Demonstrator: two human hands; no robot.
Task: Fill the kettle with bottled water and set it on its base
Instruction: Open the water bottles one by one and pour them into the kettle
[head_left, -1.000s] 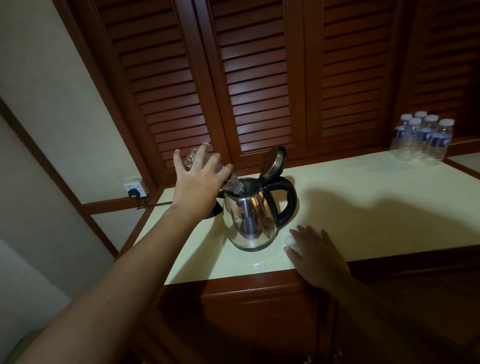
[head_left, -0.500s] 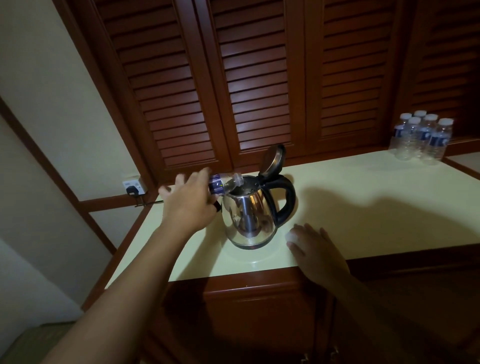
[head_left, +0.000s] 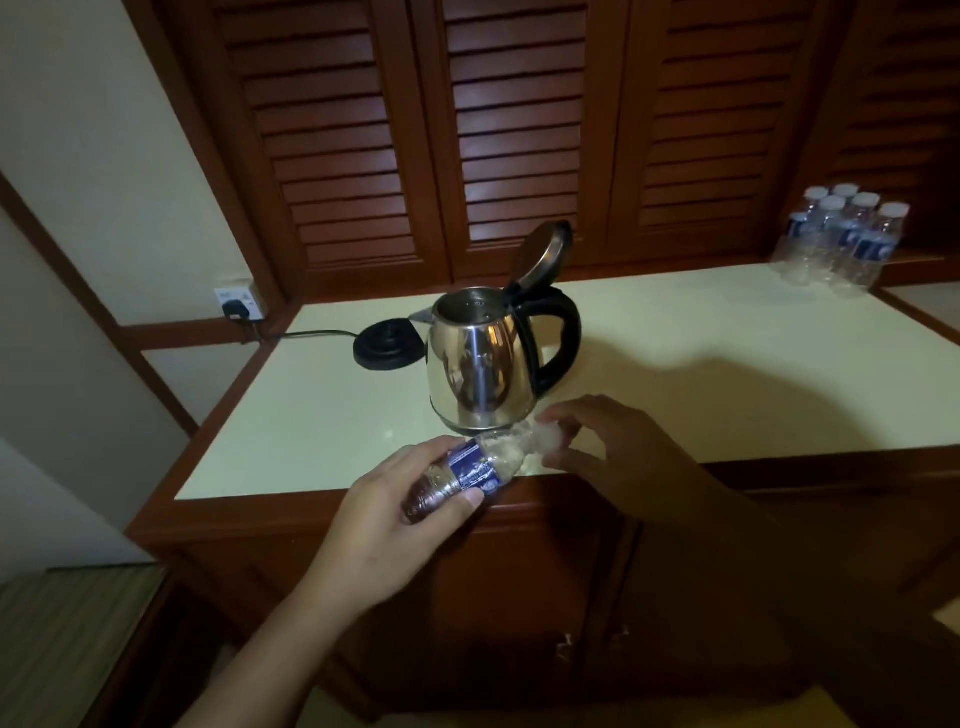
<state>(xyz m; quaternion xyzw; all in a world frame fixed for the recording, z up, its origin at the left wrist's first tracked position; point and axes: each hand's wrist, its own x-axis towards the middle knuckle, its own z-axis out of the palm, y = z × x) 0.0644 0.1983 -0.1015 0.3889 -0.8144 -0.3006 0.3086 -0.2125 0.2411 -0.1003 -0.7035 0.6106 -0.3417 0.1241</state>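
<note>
A steel kettle (head_left: 480, 366) with a black handle stands on the pale countertop (head_left: 701, 374), its lid tipped open. Its black base (head_left: 387, 351) sits just behind it to the left, with a cord running to a wall socket (head_left: 240, 301). My left hand (head_left: 395, 512) grips a clear plastic bottle (head_left: 480, 465) with a blue label, held nearly level at the counter's front edge. My right hand (head_left: 613, 447) pinches the bottle's neck end, where a white cap shows between the fingers.
Several full water bottles (head_left: 841, 239) stand together at the back right corner. Dark louvred doors (head_left: 519, 130) rise behind the counter. Wooden cabinet doors (head_left: 571, 597) lie below the front edge.
My left hand has drawn the bottle away from the kettle's mouth and down to the counter's front edge. My right hand has lifted off the counter and come to the bottle's neck.
</note>
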